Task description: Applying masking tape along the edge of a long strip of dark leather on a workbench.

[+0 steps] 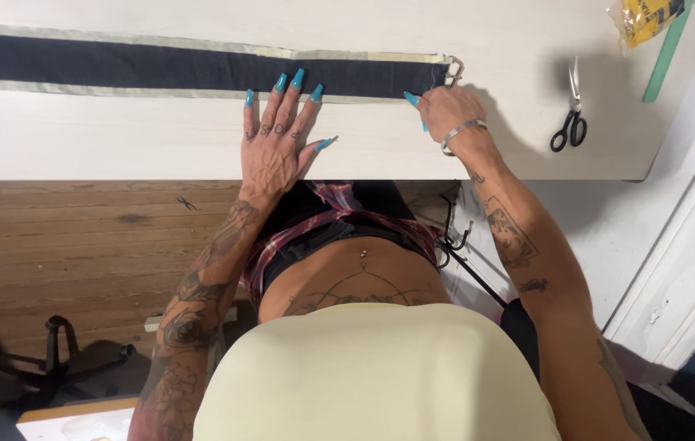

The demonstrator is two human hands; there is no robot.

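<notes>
A long dark fabric strip edged with pale tape lies across a light wooden table. My left hand rests flat on the table, fingers spread, its long teal nails pressing the strip's near edge. My right hand is curled at the strip's right end, fingers pinching the fabric just below a small metal ring attached there. A silver bracelet sits on my right wrist.
Black-handled scissors lie on the table to the right. A yellow item in a clear bag and a green ruler sit at the far right corner. Below the table edge are wooden floorboards and a black chair base.
</notes>
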